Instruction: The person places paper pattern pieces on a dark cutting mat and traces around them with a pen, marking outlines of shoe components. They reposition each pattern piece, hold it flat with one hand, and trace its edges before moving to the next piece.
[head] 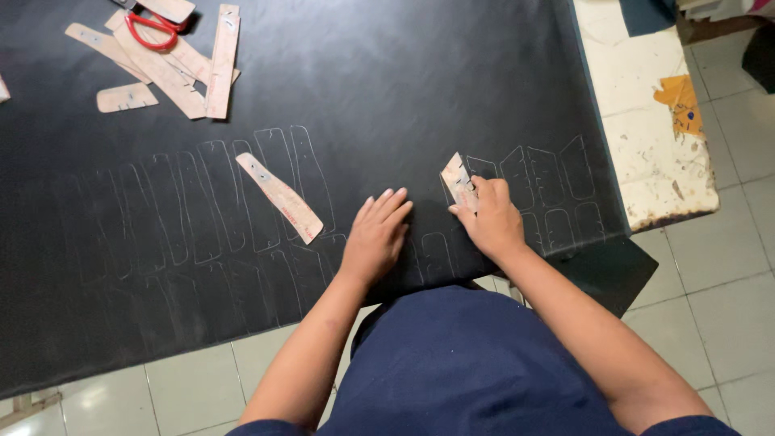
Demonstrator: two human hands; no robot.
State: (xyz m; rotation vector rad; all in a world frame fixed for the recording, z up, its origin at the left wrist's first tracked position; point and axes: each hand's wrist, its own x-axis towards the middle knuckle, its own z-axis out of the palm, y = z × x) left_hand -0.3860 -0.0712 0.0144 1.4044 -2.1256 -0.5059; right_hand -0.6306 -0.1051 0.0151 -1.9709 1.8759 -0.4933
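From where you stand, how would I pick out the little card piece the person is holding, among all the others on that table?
Start with the big black sheet covering the table, marked with rows of pale traced outlines. Near its front edge, find the right hand; its fingers pinch a small tan card template tilted up off the sheet. Unlike the long curved template lying flat alone, or the pile by the red scissors, it is short and held.

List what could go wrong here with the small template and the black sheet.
1. The right hand holds the small cardboard template tilted up off the black sheet; set down askew, it might overlap the outlines already traced beside it.
2. The left hand lies flat on traced outlines; if those are chalk, they may smear.
3. The sheet's near edge hangs past the table; leaning on it could shift the sheet.
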